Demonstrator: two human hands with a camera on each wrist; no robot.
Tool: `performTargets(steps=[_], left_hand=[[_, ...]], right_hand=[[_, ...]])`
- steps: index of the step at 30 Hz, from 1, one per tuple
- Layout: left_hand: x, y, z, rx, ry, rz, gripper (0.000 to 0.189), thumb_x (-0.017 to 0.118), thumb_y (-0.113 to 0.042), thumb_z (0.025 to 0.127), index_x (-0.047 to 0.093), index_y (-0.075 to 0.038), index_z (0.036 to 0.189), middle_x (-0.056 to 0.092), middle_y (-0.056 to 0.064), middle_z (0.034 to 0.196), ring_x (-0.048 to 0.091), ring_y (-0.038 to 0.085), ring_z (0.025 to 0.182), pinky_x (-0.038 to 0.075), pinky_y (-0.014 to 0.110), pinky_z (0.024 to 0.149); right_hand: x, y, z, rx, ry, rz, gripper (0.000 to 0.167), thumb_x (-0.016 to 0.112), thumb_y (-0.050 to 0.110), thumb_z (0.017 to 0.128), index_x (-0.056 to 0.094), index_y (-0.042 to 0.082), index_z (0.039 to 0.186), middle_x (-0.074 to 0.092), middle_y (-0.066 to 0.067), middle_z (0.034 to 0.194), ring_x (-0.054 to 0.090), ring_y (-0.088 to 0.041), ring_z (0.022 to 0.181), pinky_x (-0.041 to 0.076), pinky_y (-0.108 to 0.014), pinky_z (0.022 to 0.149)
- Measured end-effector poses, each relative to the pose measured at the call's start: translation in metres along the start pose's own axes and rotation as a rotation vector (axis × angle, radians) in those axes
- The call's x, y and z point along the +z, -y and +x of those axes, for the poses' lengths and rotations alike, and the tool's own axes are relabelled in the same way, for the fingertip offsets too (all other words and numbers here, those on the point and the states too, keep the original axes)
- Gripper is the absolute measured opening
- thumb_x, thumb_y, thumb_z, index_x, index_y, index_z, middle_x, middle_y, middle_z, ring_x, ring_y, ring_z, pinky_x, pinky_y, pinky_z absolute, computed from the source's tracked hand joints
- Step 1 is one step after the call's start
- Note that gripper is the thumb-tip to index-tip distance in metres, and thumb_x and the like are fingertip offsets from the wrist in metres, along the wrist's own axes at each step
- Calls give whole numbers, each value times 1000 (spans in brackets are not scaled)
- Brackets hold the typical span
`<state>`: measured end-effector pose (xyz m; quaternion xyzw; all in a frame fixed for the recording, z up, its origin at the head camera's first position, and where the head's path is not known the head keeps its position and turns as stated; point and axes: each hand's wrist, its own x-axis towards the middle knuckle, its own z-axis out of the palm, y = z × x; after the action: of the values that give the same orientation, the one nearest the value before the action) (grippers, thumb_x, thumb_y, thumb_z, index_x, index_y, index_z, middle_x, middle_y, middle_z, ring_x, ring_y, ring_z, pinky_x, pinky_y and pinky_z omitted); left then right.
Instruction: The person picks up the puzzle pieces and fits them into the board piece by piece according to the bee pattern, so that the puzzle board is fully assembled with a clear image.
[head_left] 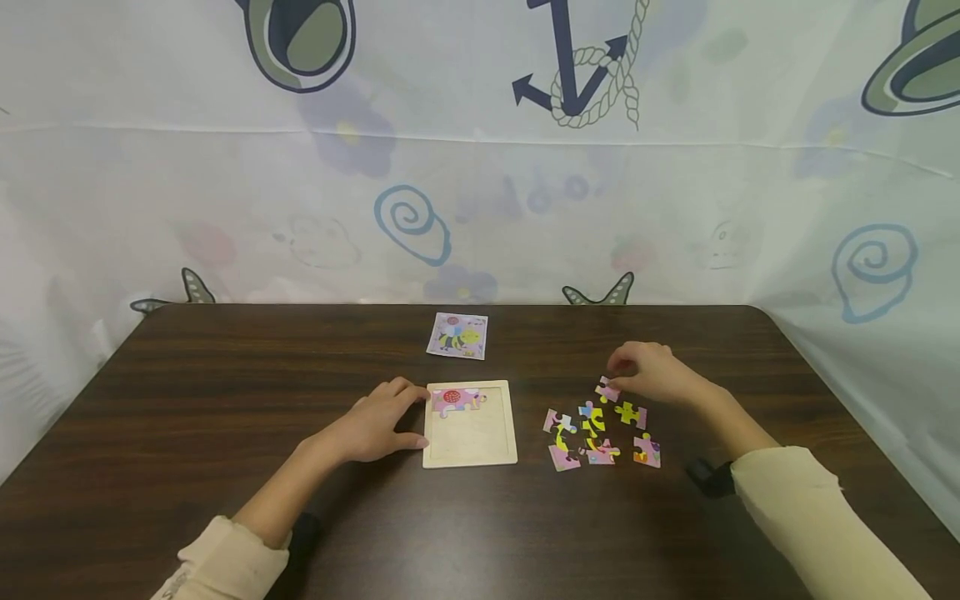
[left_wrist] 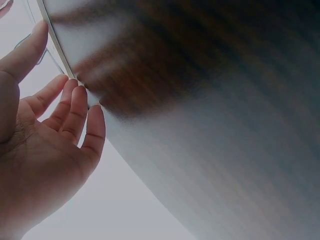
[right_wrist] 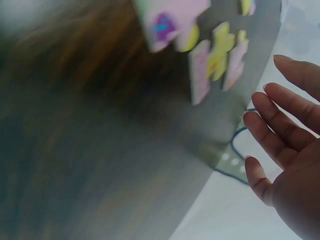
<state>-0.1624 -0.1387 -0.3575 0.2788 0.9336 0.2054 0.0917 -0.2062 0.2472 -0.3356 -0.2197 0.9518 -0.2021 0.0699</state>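
- Head view: the left hand [head_left: 378, 423] is just left of centre, thumb and fingers spread along the left edge of a square wooden tray [head_left: 469, 439]. It's touching the tray, not really gripping it.
- Same view: a pink puzzle section [head_left: 456, 400] sits in the tray's upper left, and a bee picture card [head_left: 457, 336] lies above the tray, near the table's [head_left: 360, 517] far edge.
- Right of centre, the right hand [head_left: 657, 372] is by a small pink piece [head_left: 606, 390], with a yellow piece [head_left: 627, 413] and other loose pieces [head_left: 647, 451] below it.
- Left wrist view: left hand on the left side, fingers gently bent, tips at the tray's pale edge.
- Right wrist view: right hand at the right edge, fingers loose and apart, nothing in its grasp. Pieces are up top, clear of the fingertips.
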Motion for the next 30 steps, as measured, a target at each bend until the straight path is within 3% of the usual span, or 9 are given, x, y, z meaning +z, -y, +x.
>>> performTargets(steps=[12, 30], left_hand=[[0, 0, 0, -23, 6, 2, 59, 71, -31, 80, 48, -5, 127, 47, 12, 118, 44, 31, 110, 37, 52, 86], [0, 0, 0, -23, 7, -6, 58, 71, -31, 80, 48, -5, 127, 47, 12, 118, 43, 31, 110, 37, 53, 86]], right_hand=[[10, -13, -10, 35, -5, -12, 19, 70, 16, 80, 65, 3, 92, 61, -4, 88, 56, -23, 83, 31, -53, 80], [17, -15, -8, 47, -19, -32, 16, 73, 15, 77, 66, 6, 88, 57, -2, 84, 54, -23, 81, 27, -46, 70]])
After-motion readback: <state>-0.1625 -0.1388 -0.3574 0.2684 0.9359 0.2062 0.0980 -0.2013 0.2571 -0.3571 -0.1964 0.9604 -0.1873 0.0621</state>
